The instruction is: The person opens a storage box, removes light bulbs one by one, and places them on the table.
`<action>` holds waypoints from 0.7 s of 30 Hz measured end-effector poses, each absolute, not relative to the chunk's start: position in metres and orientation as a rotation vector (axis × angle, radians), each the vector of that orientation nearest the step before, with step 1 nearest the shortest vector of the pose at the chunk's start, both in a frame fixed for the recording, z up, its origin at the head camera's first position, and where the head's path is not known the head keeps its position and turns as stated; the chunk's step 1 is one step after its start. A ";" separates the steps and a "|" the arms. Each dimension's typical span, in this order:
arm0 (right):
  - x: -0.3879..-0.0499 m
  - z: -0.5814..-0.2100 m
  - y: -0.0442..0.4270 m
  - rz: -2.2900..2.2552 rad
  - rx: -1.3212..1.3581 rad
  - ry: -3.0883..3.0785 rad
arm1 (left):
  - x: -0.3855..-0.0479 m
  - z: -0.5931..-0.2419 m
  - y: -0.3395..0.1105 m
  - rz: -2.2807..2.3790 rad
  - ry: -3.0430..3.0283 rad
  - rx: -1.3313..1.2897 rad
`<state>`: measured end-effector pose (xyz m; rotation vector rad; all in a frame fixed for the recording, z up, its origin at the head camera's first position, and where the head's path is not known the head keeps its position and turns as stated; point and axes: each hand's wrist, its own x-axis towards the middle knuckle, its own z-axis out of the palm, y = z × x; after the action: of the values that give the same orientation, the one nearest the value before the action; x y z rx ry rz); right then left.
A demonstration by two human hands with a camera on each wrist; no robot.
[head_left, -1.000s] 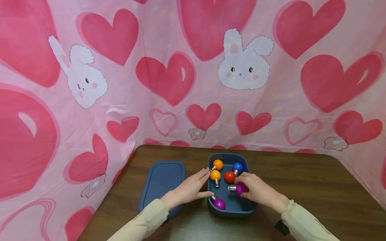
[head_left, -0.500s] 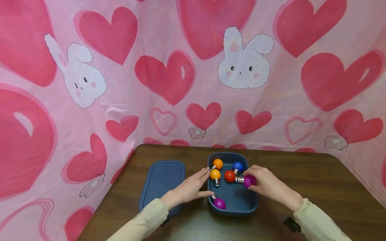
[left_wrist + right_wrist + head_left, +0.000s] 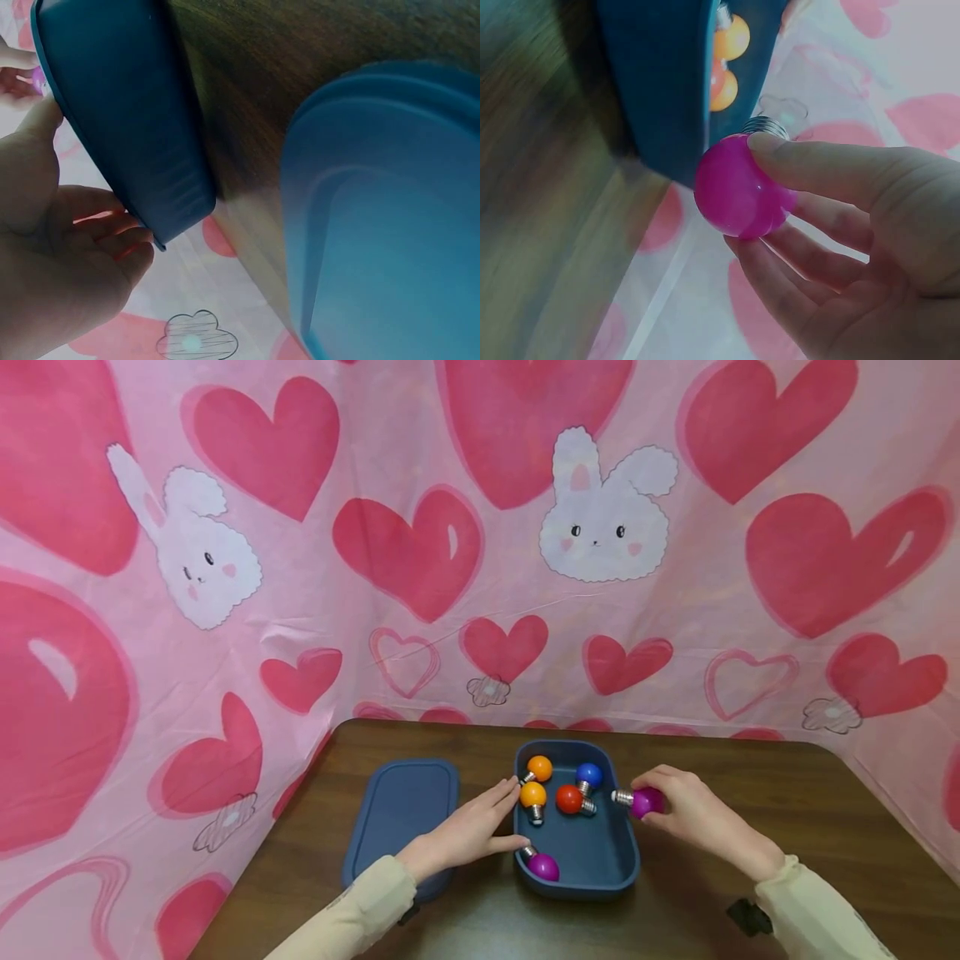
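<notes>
My right hand (image 3: 690,814) pinches a purple light bulb (image 3: 647,802) by its round globe, just beyond the right rim of a blue box (image 3: 596,860). The bulb's metal screw base points left, over the rim. In the right wrist view, thumb and fingertips lie on the magenta-looking bulb (image 3: 739,191). My left hand (image 3: 468,831) rests on the box's left rim, fingers extended and thumb apart. Inside lie two orange bulbs (image 3: 533,794), a blue bulb (image 3: 588,775), a red bulb (image 3: 569,799) and another purple bulb (image 3: 543,867) near the left thumb.
A flat blue lid (image 3: 405,810) lies on the brown wooden table (image 3: 750,793), left of the box and partly behind my left forearm. A pink cloth (image 3: 510,568) with hearts and rabbits hangs behind the table and along its left side.
My right hand has lifted the purple bulb from the middle of the box and carried it right, past the right rim. My left hand stays on the left rim.
</notes>
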<state>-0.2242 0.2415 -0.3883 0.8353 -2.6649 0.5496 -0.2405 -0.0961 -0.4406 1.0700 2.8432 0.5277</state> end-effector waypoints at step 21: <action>-0.231 -0.408 0.287 0.465 0.699 -2.653 | -0.241 -0.442 -0.098 0.560 2.829 1.053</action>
<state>-0.2305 0.2867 -0.4083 0.6993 -2.6529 0.4654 -0.2413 -0.0978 -0.4419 1.0528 2.8291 0.5601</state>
